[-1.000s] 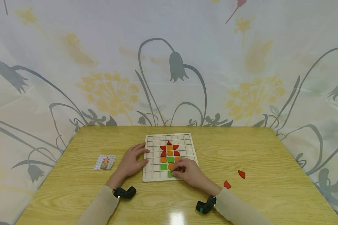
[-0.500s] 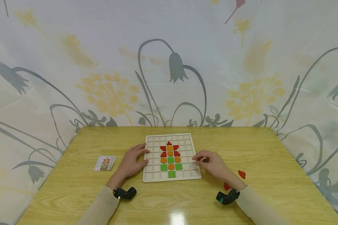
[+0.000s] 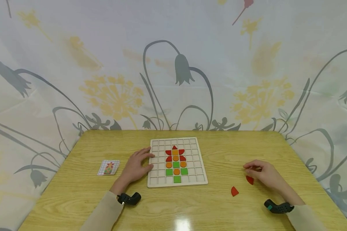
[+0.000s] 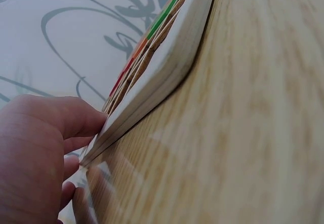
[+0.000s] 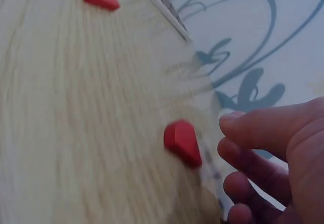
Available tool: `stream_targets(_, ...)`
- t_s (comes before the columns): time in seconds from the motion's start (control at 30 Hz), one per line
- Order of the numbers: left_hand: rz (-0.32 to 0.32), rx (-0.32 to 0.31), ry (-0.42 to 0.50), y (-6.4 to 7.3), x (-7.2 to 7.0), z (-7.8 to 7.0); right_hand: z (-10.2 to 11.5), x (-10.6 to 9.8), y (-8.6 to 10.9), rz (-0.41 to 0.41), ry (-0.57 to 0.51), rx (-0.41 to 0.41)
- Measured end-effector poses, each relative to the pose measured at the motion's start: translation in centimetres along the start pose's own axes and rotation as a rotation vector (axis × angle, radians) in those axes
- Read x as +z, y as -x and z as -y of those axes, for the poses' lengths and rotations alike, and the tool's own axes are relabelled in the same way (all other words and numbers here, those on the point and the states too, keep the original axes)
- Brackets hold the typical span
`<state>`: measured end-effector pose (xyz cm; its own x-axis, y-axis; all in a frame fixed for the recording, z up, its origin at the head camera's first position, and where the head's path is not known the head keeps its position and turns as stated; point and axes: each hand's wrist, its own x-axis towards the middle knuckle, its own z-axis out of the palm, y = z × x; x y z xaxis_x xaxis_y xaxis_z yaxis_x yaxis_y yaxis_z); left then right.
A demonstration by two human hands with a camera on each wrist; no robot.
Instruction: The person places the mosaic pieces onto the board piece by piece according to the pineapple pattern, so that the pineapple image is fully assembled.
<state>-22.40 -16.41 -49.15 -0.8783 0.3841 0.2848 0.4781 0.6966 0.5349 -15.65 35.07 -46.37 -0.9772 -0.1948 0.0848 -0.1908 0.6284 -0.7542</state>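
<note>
A pale gridded board (image 3: 200,173) lies on the table, with red, orange and green flat pieces forming a figure in its middle columns. My left hand (image 3: 135,166) rests at the board's left edge, thumb and fingertips touching the rim. In the left wrist view the fingers meet the board's side (image 4: 167,77). Over at the right, my right hand (image 3: 264,175) hovers above a red quarter-circle piece (image 3: 250,180), partly covering it. The right wrist view shows that piece (image 5: 183,143) apart from the loosely bent fingers, which hold nothing.
Another red quarter-circle piece (image 3: 234,191) lies on the table between the board and the right hand. A small picture card (image 3: 108,167) with a gridded pattern lies left of the left hand. A patterned curtain (image 3: 173,96) stands behind the table's far edge.
My right hand has left the board's lower green pieces and travelled right to the red piece. A green square it covered earlier now shows on the board. My left hand stays put.
</note>
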Motion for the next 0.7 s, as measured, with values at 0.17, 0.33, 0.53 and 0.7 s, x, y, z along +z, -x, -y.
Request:
stream_targets(0.17, 0.007, -0.007, -0.008, 0.0, 0.1, 0.1, -1.3, -1.3, 1.2, 0.07, -0.023, 0.008)
stream_targets(0.33, -0.001, 0.002, -0.006, -0.1, 0.1, 0.1, -1.5, -1.8, 1.4, 0.174, -0.026, -0.074)
stream_targets(0.53, 0.0, 0.0, -0.007, 0.0, 0.0, 0.0, -1.2, -1.7, 1.3, 0.221, -0.044, -0.173)
stream_targets(0.7, 0.003, -0.003, -0.004, 0.0, -0.1, -0.1, -1.2, -1.5, 1.1, 0.223, -0.041, -0.168)
